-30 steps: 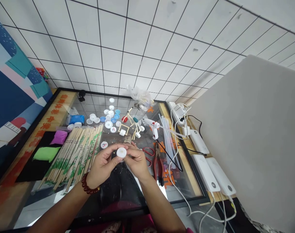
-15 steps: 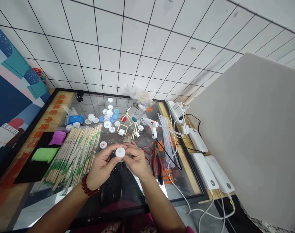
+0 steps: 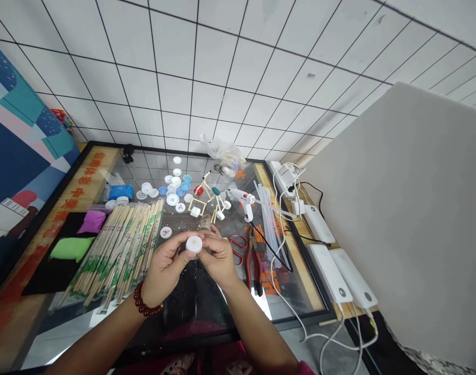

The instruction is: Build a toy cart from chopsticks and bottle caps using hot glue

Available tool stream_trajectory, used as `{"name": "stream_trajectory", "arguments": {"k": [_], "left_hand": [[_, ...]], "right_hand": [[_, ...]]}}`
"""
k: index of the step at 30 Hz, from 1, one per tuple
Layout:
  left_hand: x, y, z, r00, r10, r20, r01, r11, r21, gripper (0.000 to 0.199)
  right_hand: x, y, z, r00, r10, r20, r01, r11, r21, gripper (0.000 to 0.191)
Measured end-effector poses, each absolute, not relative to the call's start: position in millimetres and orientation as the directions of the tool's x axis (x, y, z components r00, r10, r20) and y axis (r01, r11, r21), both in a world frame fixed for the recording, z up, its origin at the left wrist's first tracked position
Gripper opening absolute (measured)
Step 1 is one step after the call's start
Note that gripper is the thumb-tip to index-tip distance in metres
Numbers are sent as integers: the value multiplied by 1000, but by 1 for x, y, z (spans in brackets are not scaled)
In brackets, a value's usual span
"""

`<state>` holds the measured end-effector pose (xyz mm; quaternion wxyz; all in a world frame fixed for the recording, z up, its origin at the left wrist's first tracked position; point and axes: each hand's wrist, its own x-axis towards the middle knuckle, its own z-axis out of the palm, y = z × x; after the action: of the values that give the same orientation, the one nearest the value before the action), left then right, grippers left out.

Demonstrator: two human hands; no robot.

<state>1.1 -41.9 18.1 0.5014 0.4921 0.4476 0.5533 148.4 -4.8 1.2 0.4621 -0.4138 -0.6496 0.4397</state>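
Note:
A white bottle cap is held up over the near part of the glass tabletop. My left hand pinches its left side between thumb and fingers; a beaded bracelet is round that wrist. From the right, my right hand grips the same cap with thumb and fingertips. A small brownish spot shows at the middle of the cap's face. Just beyond my left fingers lies a cap with a printed mark. Behind the hands stands a small frame of sticks with white caps on it.
Wrapped chopsticks lie left, beside green clay and purple clay. White and blue caps are scattered behind. To the right are a glue gun, glue sticks, red-handled scissors, pliers and white cables.
Both hands keep their hold on the white cap, almost in the same place. The whole view has shifted very slightly.

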Motion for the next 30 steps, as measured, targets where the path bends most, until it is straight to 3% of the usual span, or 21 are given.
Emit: {"name": "stream_trajectory", "arguments": {"k": [5,11,12,14,16,18,20,24,30], "left_hand": [[7,-46,10,-96,993,70,-165,-85,983,24],[-5,-39,22,-194,976,101,-187,-138,973,18],[-13,-36,24,-223,969,102,-152,-138,979,20],[-34,-34,25,-210,971,113,118,-89,989,23],[-56,-38,24,-83,993,81,404,-40,914,48],[-73,-45,23,51,998,29,515,-51,856,69],[-82,-52,24,38,995,88,560,-94,823,60],[-81,-55,25,-72,964,257,597,-165,785,15],[-51,-59,17,141,962,233,669,-266,694,14]], "right_hand": [[141,-7,-1,-157,951,266,170,291,-941,28],[143,-7,2,-187,963,193,62,208,-976,23],[145,-5,1,-196,965,176,70,193,-979,22],[150,-2,-1,-180,973,145,100,165,-981,20],[155,2,-4,-145,980,134,133,154,-979,21],[157,5,-6,-122,983,139,156,157,-975,20],[157,7,-6,-107,984,141,161,157,-974,19],[157,7,-3,-51,988,146,124,151,-981,20],[162,7,-1,49,980,194,71,190,-979,17]]}}
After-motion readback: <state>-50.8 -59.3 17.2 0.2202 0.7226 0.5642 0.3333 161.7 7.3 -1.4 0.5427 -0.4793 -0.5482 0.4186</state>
